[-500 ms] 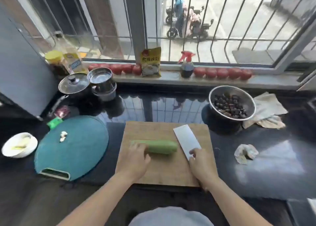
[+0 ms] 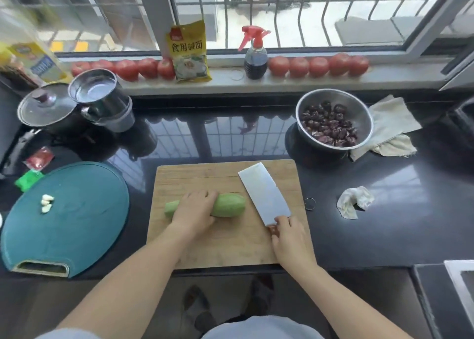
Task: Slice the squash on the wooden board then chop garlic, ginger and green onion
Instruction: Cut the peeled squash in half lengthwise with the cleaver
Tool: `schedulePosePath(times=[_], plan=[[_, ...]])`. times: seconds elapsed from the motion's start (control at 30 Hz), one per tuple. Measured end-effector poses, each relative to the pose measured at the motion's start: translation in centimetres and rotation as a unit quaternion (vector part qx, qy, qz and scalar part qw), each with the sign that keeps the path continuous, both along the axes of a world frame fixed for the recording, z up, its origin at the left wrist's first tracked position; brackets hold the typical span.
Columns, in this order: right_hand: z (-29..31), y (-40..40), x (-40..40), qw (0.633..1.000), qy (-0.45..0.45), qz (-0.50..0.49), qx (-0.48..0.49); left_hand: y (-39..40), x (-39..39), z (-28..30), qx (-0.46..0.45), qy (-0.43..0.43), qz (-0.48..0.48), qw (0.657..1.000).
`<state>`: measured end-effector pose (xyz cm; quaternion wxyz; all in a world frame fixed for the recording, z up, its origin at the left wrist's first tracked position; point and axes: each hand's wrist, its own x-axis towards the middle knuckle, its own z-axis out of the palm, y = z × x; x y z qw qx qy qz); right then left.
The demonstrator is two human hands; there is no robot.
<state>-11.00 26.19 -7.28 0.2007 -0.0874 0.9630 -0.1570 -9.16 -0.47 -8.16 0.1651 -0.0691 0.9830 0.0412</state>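
A peeled pale green squash (image 2: 230,205) lies lengthwise across the wooden board (image 2: 205,171) in the head view. My left hand (image 2: 193,209) rests over its middle and grips it. My right hand (image 2: 288,238) is closed on the handle of a cleaver (image 2: 264,192), whose broad blade lies tilted over the board just right of the squash's end. A few peeled garlic cloves (image 2: 47,203) sit on the round teal board (image 2: 77,223) to the left. Ginger and green onion are not visible.
A steel bowl of dark dried pieces (image 2: 333,120) and a cloth (image 2: 389,123) stand at the back right. A crumpled wrapper (image 2: 355,201) lies right of the board. A lidded pot (image 2: 45,105) and steel cups (image 2: 102,97) stand back left. Tomatoes (image 2: 318,65), a yellow bag (image 2: 188,51) and a spray bottle (image 2: 255,53) line the sill.
The view has tilted down and closer. My left hand has slid right, further onto the squash. The cleaver stays beside the squash's right end.
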Motion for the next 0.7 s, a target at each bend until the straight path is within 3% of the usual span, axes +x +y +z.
schedulePosePath(times=[0.07, 0.13, 0.2, 0.3, 0.33, 0.37, 0.43, 0.53, 0.63, 0.7], plan=[[-0.3, 0.1, -0.1, 1.0, -0.003, 0.002, 0.0, -0.7, 0.8, 0.7, 0.104, 0.024, 0.07, 0.992], [-0.4, 0.0, -0.4, 1.0, -0.009, 0.008, -0.002, -1.9, 2.6, 2.1, 0.276, 0.05, 0.21, 0.937], [-0.6, -0.2, -0.7, 1.0, -0.017, 0.011, -0.011, -2.8, 5.0, 3.9, 0.401, 0.078, 0.353, 0.842], [-1.0, -1.1, -0.6, 0.999, -0.033, 0.003, -0.038, -3.7, 8.5, 4.7, 0.537, 0.126, 0.531, 0.644], [-1.1, -1.6, -0.4, 0.999, -0.031, -0.003, -0.042, -3.8, 9.4, 4.8, 0.559, 0.142, 0.559, 0.596], [-1.2, -2.1, -0.2, 0.998, -0.029, -0.015, -0.05, -3.9, 10.1, 4.8, 0.564, 0.157, 0.573, 0.573], [-1.1, -3.0, 0.0, 0.996, -0.016, -0.043, -0.074, -4.2, 10.7, 4.3, 0.525, 0.173, 0.581, 0.598], [-0.9, -4.2, -0.3, 0.994, -0.004, -0.053, -0.099, -5.6, 9.7, 3.6, 0.39, 0.166, 0.526, 0.737], [-0.3, -5.4, -0.8, 0.991, 0.002, -0.071, -0.112, -6.8, 7.4, 3.3, 0.234, 0.112, 0.36, 0.896], [0.1, -6.0, -0.7, 0.988, -0.003, -0.092, -0.125, -6.6, 5.9, 2.9, 0.13, 0.076, 0.229, 0.962]])
